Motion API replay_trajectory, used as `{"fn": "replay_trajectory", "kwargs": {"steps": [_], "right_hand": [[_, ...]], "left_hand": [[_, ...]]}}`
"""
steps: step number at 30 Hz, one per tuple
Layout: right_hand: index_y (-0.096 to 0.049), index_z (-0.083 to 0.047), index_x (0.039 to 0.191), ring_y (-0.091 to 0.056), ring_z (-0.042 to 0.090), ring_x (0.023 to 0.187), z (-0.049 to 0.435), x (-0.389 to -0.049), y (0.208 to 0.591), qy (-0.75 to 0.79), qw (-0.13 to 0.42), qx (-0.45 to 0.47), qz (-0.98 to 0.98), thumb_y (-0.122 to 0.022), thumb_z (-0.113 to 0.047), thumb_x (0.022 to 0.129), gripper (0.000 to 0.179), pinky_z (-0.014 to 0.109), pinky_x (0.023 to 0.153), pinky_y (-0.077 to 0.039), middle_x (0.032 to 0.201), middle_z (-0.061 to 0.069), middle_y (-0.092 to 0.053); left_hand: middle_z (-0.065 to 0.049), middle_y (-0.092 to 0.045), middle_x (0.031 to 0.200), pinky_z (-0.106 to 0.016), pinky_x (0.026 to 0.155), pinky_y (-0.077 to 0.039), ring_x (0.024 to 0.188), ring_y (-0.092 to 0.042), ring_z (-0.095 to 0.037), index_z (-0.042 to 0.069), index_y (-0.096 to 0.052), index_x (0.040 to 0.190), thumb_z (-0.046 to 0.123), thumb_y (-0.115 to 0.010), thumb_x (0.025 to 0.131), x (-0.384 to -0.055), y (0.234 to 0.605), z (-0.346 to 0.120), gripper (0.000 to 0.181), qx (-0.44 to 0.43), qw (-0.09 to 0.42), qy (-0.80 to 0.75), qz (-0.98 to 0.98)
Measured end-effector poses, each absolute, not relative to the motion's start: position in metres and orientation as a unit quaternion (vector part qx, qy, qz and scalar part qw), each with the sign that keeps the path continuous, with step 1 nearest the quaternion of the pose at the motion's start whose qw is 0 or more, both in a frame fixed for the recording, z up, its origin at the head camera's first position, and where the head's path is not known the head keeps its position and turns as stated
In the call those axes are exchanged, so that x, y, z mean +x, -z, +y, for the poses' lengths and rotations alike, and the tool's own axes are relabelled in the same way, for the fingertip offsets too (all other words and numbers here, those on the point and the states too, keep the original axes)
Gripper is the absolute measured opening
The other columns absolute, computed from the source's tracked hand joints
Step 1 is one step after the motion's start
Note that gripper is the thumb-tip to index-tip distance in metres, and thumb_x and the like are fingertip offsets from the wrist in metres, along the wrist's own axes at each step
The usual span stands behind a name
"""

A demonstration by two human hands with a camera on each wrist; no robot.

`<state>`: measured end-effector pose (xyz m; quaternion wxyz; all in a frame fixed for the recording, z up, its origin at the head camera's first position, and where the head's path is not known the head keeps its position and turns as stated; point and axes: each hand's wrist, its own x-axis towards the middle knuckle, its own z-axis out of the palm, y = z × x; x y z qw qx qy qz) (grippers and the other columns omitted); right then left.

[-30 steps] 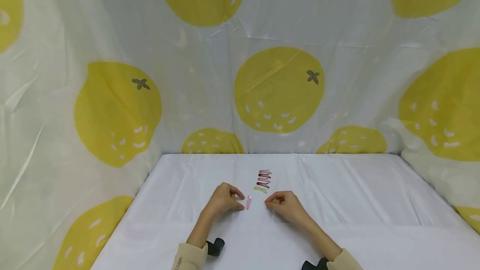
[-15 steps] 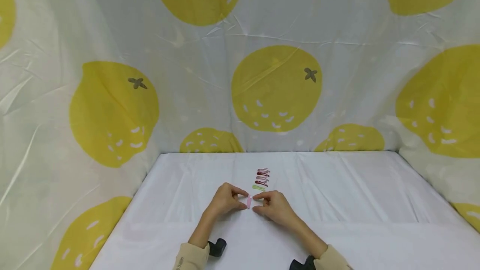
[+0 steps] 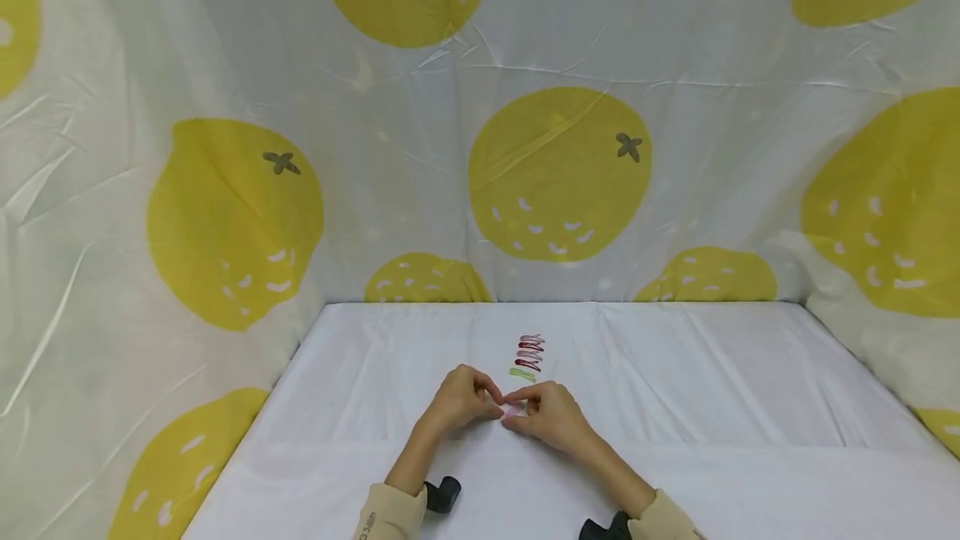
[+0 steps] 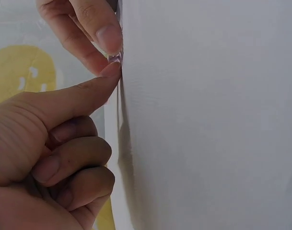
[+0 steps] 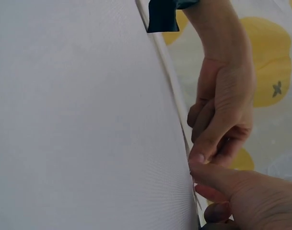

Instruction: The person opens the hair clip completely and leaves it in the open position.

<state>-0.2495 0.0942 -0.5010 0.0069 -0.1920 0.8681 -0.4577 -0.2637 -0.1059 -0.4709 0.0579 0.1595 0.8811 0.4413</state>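
Note:
A small pink hair clip (image 3: 512, 410) lies slanted between my two hands, low over the white cloth and partly covered by fingers. My left hand (image 3: 459, 400) pinches it from the left with thumb and index finger, the other fingers curled in, as the left wrist view shows. From the opposite side my right hand (image 3: 553, 415) holds the clip's right part between thumb and index finger. In the left wrist view only a sliver of the clip (image 4: 115, 58) shows between the fingertips. Just beyond the hands lies a light green hair clip (image 3: 522, 374).
Past the green clip, several dark red and pink hair clips (image 3: 529, 352) lie in a column. White cloth (image 3: 675, 390) covers the table, and a lemon-print curtain (image 3: 405, 148) rises behind and at the sides. Black wrist devices (image 3: 444, 494) sit at both sleeves.
My right hand has moved left to meet the left hand at the pink clip. The clip, earlier pointing away from me, has turned sideways between the fingers. The column of clips stays put.

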Motion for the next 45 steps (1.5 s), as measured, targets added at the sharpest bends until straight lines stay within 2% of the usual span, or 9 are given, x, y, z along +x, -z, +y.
{"fn": "replay_trajectory", "kwargs": {"steps": [12,17,22,31,38,45], "right_hand": [[-0.081,-0.007,0.093,-0.032,0.002,0.050,0.114,-0.253,0.499,0.491,0.027,-0.188,0.850,-0.088,-0.012,0.080,0.015,0.018,0.048,-0.026,0.055,-0.006,-0.041],[-0.081,-0.010,0.083,-0.032,0.001,0.049,0.115,-0.254,0.499,0.487,0.031,-0.186,0.853,-0.087,-0.014,0.082,0.007,0.018,0.048,-0.026,0.053,-0.006,-0.043],[-0.080,-0.012,0.079,-0.033,0.001,0.048,0.115,-0.254,0.501,0.481,0.029,-0.179,0.858,-0.086,-0.014,0.083,0.007,0.017,0.048,-0.027,0.052,-0.007,-0.045],[-0.077,-0.008,0.078,-0.041,0.001,0.052,0.114,-0.253,0.498,0.495,0.040,-0.164,0.853,-0.082,-0.014,0.086,0.010,0.018,0.050,-0.032,0.057,-0.008,-0.052],[-0.077,-0.007,0.081,-0.045,0.001,0.056,0.113,-0.253,0.498,0.505,0.061,-0.163,0.845,-0.081,-0.019,0.088,0.015,0.018,0.051,-0.035,0.063,-0.008,-0.059],[-0.080,-0.003,0.091,-0.047,0.003,0.063,0.114,-0.252,0.497,0.545,0.099,-0.173,0.814,-0.078,-0.018,0.091,0.016,0.019,0.056,-0.038,0.079,0.003,-0.073]], "left_hand": [[0.005,-0.048,0.056,-0.020,0.051,-0.031,0.054,-0.041,-0.006,-0.002,-0.080,0.087,-0.001,-0.089,0.074,-0.264,0.464,-0.113,0.016,0.175,0.110,-0.438,0.875],[0.006,-0.048,0.055,-0.020,0.051,-0.030,0.054,-0.040,-0.006,-0.002,-0.080,0.084,-0.001,-0.089,0.074,-0.264,0.465,-0.113,0.014,0.177,0.113,-0.436,0.875],[0.007,-0.049,0.055,-0.020,0.051,-0.031,0.053,-0.040,-0.005,-0.001,-0.079,0.080,-0.001,-0.088,0.076,-0.262,0.465,-0.111,0.010,0.179,0.111,-0.433,0.876],[0.006,-0.048,0.056,-0.018,0.050,-0.030,0.054,-0.040,-0.004,-0.002,-0.080,0.083,0.001,-0.086,0.079,-0.261,0.462,-0.107,0.008,0.189,0.095,-0.452,0.866],[0.008,-0.044,0.055,-0.019,0.051,-0.028,0.055,-0.036,-0.006,0.002,-0.081,0.084,0.008,-0.081,0.086,-0.263,0.464,-0.105,0.006,0.152,0.075,-0.465,0.869],[0.009,-0.047,0.057,-0.020,0.053,-0.030,0.057,-0.038,-0.006,0.001,-0.081,0.088,0.016,-0.083,0.087,-0.263,0.462,-0.104,0.015,0.122,0.071,-0.514,0.846]]}}
